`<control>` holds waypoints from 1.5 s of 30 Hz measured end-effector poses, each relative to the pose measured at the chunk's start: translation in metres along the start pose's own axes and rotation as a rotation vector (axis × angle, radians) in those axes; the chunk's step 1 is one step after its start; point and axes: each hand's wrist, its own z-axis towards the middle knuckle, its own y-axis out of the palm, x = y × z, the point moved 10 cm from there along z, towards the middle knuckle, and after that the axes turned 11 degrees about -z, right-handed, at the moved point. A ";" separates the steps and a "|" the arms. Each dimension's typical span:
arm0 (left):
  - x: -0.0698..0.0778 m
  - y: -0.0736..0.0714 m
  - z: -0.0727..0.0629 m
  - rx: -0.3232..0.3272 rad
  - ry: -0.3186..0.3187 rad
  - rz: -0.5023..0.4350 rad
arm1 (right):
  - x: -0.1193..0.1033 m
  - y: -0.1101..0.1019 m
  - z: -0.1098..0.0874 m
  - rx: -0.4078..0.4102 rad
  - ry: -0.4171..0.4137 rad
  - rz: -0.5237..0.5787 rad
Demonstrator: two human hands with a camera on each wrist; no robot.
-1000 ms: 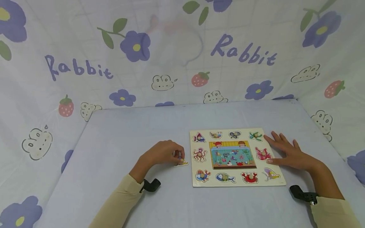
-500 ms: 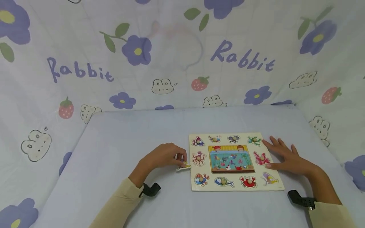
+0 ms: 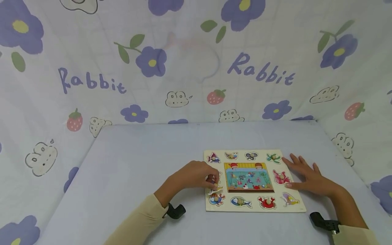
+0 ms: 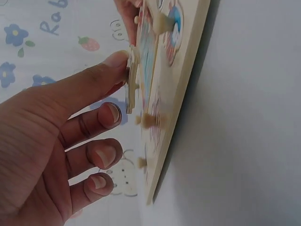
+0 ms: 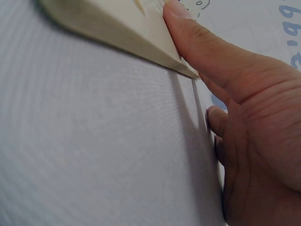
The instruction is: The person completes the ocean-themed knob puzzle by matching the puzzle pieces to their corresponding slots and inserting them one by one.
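Observation:
My left hand [image 3: 193,175] pinches a thin wooden puzzle piece [image 3: 215,191] between thumb and forefinger, above the left side of a knob puzzle board [image 3: 218,208]. In the left wrist view the puzzle piece [image 4: 132,87] is edge-on, apart from the board, and its picture cannot be made out. Sea-animal pieces with knobs, such as a red crab [image 3: 267,202] and a blue fish [image 3: 241,201], sit round the board's central aquarium picture [image 3: 249,178]. My right hand [image 3: 310,178] is spread at the board's right edge, its thumb [image 5: 202,40] touching the rim.
The board lies flat on a pale table [image 3: 137,153], right of the middle. A curtain [image 3: 190,61] printed with flowers and rabbits hangs behind and at the sides. At the board's lower right corner is a purple and yellow picture [image 3: 290,199].
My left hand has carried the puzzle piece rightward, from the table beside the board to over its left side. The right hand stays at the right edge. The head view has tilted up slightly.

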 end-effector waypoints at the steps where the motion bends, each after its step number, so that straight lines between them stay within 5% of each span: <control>1: 0.003 0.004 0.003 -0.010 0.002 0.008 | 0.000 0.000 0.000 -0.001 0.000 0.001; 8: 0.022 0.024 0.026 -0.053 0.041 0.069 | 0.000 0.003 -0.002 -0.004 0.001 -0.007; 31: 0.081 0.040 0.079 -0.045 0.139 0.124 | 0.003 0.004 -0.001 0.003 -0.013 -0.010; 45: 0.112 0.053 0.109 -0.061 0.114 0.186 | 0.002 -0.001 0.001 0.010 -0.022 -0.036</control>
